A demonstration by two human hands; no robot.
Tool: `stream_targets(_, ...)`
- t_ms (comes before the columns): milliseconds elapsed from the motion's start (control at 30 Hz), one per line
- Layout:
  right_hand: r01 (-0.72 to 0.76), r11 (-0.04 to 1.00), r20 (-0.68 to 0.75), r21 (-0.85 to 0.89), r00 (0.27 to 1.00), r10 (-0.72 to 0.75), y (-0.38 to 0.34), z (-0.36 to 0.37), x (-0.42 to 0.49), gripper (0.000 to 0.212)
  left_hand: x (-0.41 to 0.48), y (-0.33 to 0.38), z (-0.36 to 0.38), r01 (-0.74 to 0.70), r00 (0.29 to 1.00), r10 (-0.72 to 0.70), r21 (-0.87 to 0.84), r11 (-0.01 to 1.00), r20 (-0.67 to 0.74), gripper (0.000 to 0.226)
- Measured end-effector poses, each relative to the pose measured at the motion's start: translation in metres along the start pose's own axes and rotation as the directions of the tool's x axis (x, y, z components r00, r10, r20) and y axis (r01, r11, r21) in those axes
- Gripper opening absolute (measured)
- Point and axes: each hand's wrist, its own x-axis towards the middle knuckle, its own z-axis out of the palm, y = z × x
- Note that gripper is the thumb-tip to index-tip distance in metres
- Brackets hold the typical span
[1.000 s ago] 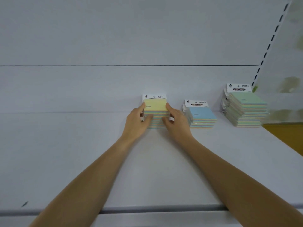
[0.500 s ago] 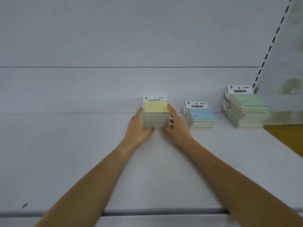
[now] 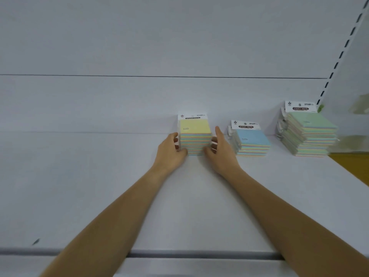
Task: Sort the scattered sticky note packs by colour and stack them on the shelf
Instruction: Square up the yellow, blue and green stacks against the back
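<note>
A stack of yellow-topped sticky note packs [image 3: 195, 134] stands at the back middle of the white shelf [image 3: 99, 186]. My left hand [image 3: 170, 154] holds its left side, fingers curled against the packs and thumb at the front lower corner. On the other side my right hand [image 3: 221, 154] has its thumb on the front lower edge and curled fingers against the side, while its index finger points up a little off the stack. A lower blue-topped stack [image 3: 251, 140] sits to the right, and a taller green-topped stack [image 3: 311, 132] is further right.
The white back panel rises behind the stacks. A slotted upright [image 3: 339, 56] runs up at the right end. Beyond the shelf's right edge lies an orange surface [image 3: 351, 166]. The shelf's front lip [image 3: 199, 253] crosses under my forearms.
Both hands slid down the sides of the yellow stack to its lower part. My right index finger lifted off the stack's side. The stack sits squared up.
</note>
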Motion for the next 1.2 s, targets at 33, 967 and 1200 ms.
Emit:
stream_targets(33, -0.028, 1.000, -0.001, 0.000, 1.000, 0.028, 0.000, -0.001, 0.000, 0.061, 0.001, 0.000, 0.000, -0.013, 1.000, 0.013, 0.021, 1.000, 0.004, 0.043)
stream_targets(967, -0.078, 0.992, -0.056, -0.101, 0.996, 0.072, -0.011, -0.010, -0.008, 0.018, 0.000, -0.005, -0.009, 0.004, 0.999, -0.007, 0.094, 0.996, 0.036, 0.040)
stream_targets(1200, 0.132, 0.990, -0.203, -0.053, 0.969, -0.140, -0.020, -0.091, 0.004, 0.045, -0.009, 0.056, -0.009, -0.317, 0.893, 0.324, 0.075, 0.945, -0.313, 0.043)
